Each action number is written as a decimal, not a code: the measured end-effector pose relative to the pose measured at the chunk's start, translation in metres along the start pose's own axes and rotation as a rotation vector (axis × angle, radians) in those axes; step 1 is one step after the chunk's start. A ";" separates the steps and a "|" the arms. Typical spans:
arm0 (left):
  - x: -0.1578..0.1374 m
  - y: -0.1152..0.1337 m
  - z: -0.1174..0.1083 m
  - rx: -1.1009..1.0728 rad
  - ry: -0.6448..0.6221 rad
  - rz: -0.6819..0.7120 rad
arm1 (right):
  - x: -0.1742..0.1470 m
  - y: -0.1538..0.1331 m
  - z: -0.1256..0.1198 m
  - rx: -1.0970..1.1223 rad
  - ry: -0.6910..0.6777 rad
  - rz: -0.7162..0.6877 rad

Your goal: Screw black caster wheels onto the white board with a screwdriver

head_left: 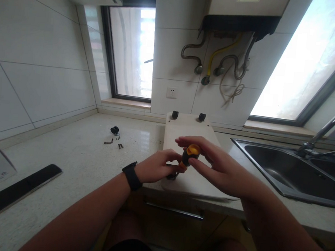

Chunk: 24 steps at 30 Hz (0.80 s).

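Above the white board's [186, 129] near-left corner, the right hand [216, 167] grips the screwdriver's [187, 157] handle — the left hand [158, 165] pinches lower down, beside a dark, partly hidden fitting [171, 176]. Loose screws [120, 146] lie left of the board.

Pale countertop [76, 156] carries a white board [184, 131], black caster [114, 130], screws [120, 146], black strip [17, 192]
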State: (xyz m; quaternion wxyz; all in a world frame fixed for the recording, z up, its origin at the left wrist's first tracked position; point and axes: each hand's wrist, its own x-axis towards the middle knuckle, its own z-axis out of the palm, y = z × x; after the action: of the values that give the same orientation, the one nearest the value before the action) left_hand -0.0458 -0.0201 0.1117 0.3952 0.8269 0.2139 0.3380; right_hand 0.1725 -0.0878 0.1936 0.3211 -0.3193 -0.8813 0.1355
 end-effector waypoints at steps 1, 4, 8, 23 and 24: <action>0.000 -0.001 -0.001 -0.041 -0.025 0.003 | 0.000 0.001 -0.002 0.015 -0.022 -0.016; 0.000 -0.002 -0.002 -0.040 -0.013 -0.015 | 0.001 0.005 -0.002 -0.083 0.042 -0.008; -0.001 -0.001 0.005 0.068 0.120 -0.007 | 0.004 0.008 0.010 -0.295 0.219 -0.066; 0.001 0.003 -0.005 0.013 -0.006 -0.053 | -0.003 0.010 0.003 0.079 -0.043 0.009; 0.001 0.004 -0.009 -0.014 -0.054 -0.062 | -0.003 0.011 0.003 0.063 -0.026 0.018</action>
State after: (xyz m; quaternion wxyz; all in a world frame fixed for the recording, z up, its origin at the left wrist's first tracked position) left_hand -0.0513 -0.0179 0.1194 0.4170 0.8259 0.2263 0.3044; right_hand 0.1777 -0.0810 0.1855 0.3182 -0.3151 -0.8777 0.1705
